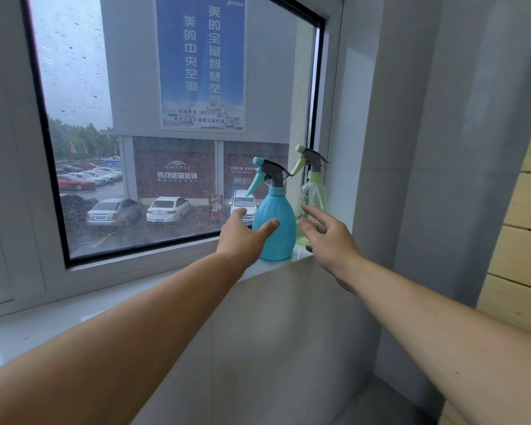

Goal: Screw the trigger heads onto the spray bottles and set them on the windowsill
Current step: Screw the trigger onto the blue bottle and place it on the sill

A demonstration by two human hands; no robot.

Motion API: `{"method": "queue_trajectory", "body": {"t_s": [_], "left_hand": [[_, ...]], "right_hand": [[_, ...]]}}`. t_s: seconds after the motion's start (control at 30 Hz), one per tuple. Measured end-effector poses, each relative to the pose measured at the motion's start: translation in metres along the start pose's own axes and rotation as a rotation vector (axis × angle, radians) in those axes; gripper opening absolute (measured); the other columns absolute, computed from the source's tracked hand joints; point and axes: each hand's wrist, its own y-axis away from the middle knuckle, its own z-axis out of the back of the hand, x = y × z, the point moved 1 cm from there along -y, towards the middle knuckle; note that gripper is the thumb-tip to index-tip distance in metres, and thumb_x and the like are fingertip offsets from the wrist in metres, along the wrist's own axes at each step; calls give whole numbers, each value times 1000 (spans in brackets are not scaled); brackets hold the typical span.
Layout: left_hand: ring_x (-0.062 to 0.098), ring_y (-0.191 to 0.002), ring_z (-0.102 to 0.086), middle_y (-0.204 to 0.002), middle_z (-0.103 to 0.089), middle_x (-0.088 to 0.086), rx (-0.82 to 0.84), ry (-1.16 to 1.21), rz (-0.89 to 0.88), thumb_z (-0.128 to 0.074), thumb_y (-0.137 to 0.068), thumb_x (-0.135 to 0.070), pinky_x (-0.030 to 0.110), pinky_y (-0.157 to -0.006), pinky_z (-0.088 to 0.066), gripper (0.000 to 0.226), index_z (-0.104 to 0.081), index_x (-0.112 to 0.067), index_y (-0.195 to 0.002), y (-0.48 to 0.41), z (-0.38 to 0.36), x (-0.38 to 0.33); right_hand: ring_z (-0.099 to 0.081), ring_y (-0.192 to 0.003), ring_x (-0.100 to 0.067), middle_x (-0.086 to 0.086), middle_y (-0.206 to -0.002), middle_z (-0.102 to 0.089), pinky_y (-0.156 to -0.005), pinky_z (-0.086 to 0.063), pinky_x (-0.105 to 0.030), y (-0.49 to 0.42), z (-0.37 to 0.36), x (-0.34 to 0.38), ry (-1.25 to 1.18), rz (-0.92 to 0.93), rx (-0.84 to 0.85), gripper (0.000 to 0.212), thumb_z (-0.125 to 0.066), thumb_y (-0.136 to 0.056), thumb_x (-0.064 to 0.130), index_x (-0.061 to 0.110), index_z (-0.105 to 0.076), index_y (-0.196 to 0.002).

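Observation:
A blue spray bottle (278,233) stands upright on the white windowsill (105,305), with a grey and blue trigger head (267,173) on its neck. Right behind it, in the corner, stands a clear green spray bottle (314,194) with a grey and green trigger head (310,159). My left hand (242,237) is just left of the blue bottle, fingers spread, thumb tip close to or touching its side. My right hand (327,237) is open to the right of the blue bottle, in front of the green one, holding nothing.
The window pane (172,133) rises directly behind the sill, its frame (331,87) close to the green bottle. A grey wall column (411,148) stands at the right. Wooden slats (524,240) are at the far right edge.

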Motion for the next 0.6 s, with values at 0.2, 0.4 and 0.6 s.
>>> {"method": "queue_trajectory", "body": {"t_s": [0.2,0.4,0.6], "left_hand": [[19,-104,-61,-131,-56,10,-71,40,-60,-75,-89,-42,30,-85,-54,62,-48,-16,-138,50,1,-8],[15,-78,-63,-101,-67,3,159,59,-21,-74,-89,-39,34,-64,-57,36,-59,-19,-115,131,-45,19],[23,-81,-64,-80,-64,3,574,-28,247,-71,-95,-25,35,-70,-55,20,-65,-8,-103,200,-125,98]], "right_hand": [[-65,-93,-11,-5,-106,-72,-89,-59,-42,46,32,-14,13,-43,-59,23,-60,-95,24,28,-67,-116],[-66,-84,-23,-22,-100,-72,-76,-57,-40,133,71,-66,20,-177,-100,9,-63,-92,10,14,-68,-99],[-70,-75,-25,-10,-83,-75,-78,-58,-45,231,114,-173,145,-473,-153,8,-68,-88,15,22,-69,-85]]}}
